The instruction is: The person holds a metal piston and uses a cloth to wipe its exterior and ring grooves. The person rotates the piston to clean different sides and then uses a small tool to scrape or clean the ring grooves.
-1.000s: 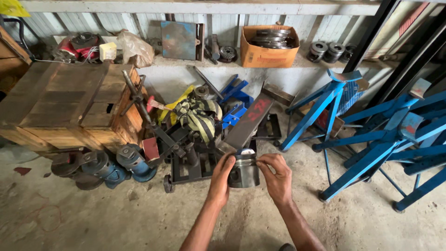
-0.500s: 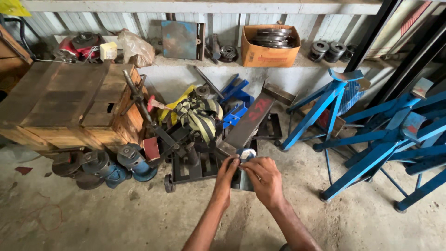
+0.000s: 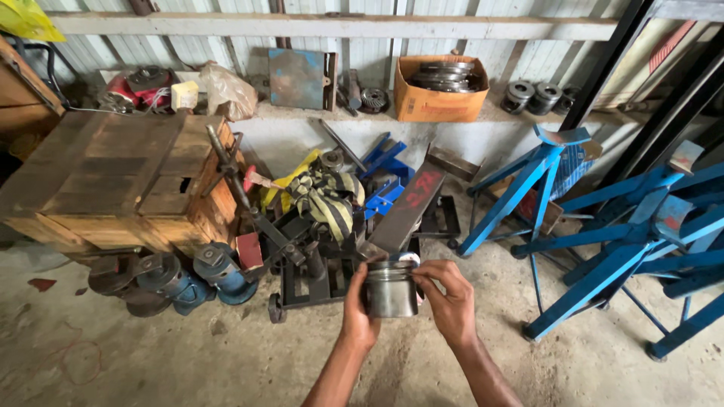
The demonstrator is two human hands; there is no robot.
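Note:
I hold a grey metal piston [image 3: 391,292] upright in front of me, its grooved rim on top. My left hand [image 3: 357,310] grips its left side with the fingers wrapped around the skirt. My right hand [image 3: 446,299] is at the piston's upper right edge, thumb and forefinger pinched on the rim by the ring grooves. A small white and red disc [image 3: 409,258] shows just behind the piston.
On the floor behind lie a black wheeled metal frame [image 3: 317,290], a striped yellow strap bundle [image 3: 329,202], a dark steel bar [image 3: 407,208] and blue cylinders [image 3: 219,271]. A wooden crate [image 3: 121,177] stands left, blue stands [image 3: 603,241] right, a cardboard box [image 3: 440,89] on the ledge.
My hands first dropped lower, covering the piston. Now they hold it upright again, with the right fingers on its rim.

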